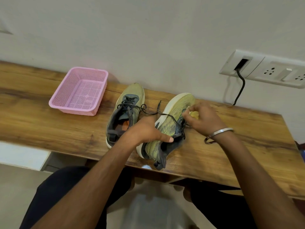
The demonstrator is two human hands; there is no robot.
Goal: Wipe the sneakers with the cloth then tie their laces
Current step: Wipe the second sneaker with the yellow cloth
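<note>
Right fingers (189, 115) pinching yellow cloth (194, 114) against tilted sneaker (171, 123), left fingers (165, 138) gripping its side — no readable writing

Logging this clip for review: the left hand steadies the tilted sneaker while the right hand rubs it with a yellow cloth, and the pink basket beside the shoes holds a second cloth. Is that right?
One detail is off. The head view shows the pink basket empty, with no second cloth. The rest holds: the left hand steadies the tilted sneaker while the right hand rubs it with the yellow cloth.
</note>
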